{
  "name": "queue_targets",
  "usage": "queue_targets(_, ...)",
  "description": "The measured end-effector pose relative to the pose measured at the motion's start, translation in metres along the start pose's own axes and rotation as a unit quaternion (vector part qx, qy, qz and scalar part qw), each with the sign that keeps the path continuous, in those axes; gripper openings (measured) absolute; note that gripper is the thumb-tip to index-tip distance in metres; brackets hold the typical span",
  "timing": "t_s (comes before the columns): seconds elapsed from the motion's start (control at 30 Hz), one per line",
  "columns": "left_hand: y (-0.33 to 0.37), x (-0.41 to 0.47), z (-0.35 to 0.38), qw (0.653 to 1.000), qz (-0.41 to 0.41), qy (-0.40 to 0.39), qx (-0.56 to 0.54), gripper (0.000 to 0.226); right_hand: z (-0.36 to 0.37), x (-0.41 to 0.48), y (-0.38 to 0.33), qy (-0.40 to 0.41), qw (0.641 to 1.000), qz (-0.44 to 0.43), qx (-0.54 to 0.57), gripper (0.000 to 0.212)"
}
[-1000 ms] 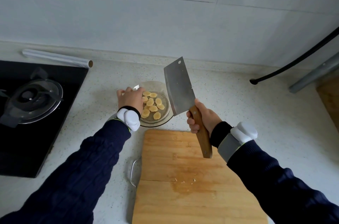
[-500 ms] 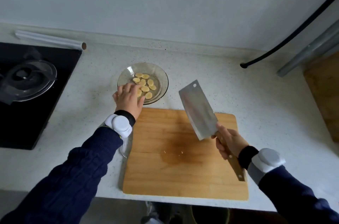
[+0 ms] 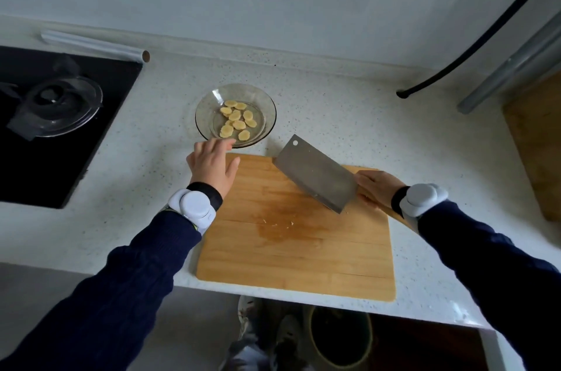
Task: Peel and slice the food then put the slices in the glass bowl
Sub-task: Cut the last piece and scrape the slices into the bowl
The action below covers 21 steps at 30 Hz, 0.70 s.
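Now the slices [image 3: 237,121] sit in the bowl [image 3: 268,103]; my left hand [image 3: 212,165] is open, empty, my right hand [image 3: 376,188] grips the cleaver [image 3: 315,173], which needs setting down flat on the board [image 3: 303,249].

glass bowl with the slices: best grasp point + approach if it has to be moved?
Pinch the glass bowl at its wide, flared left rim, coming from the left hand side. The slices sit centred, leaving the rim bare; the cleaver crowds the near right.
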<state>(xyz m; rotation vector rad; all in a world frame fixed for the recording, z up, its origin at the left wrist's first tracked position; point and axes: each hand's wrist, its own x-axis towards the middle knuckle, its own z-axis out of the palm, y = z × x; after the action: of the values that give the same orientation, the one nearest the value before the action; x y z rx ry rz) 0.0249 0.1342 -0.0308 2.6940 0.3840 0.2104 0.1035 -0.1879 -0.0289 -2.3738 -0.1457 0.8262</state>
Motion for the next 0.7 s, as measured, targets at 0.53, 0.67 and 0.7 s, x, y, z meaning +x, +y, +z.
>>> queue_targets(0.53, -0.001, -0.077, 0.032, 0.996, 0.035, -0.077, 0.024, 0.05, 0.074, -0.087, 0.022, -0.008, 1.0, 0.01, 0.029, 0.027)
queue_targets(0.67, 0.005, -0.103, 0.041, 0.989, 0.047, -0.127, 0.061, 0.062, 0.107, -0.109, 0.019, 0.024, 0.992, 0.043, 0.119, 0.024)
queue_targets(0.7, 0.007, -0.109, 0.042, 0.986, 0.046, -0.141, 0.081, 0.062, 0.114, -0.113, 0.017, 0.03, 0.99, 0.047, 0.133, 0.023)
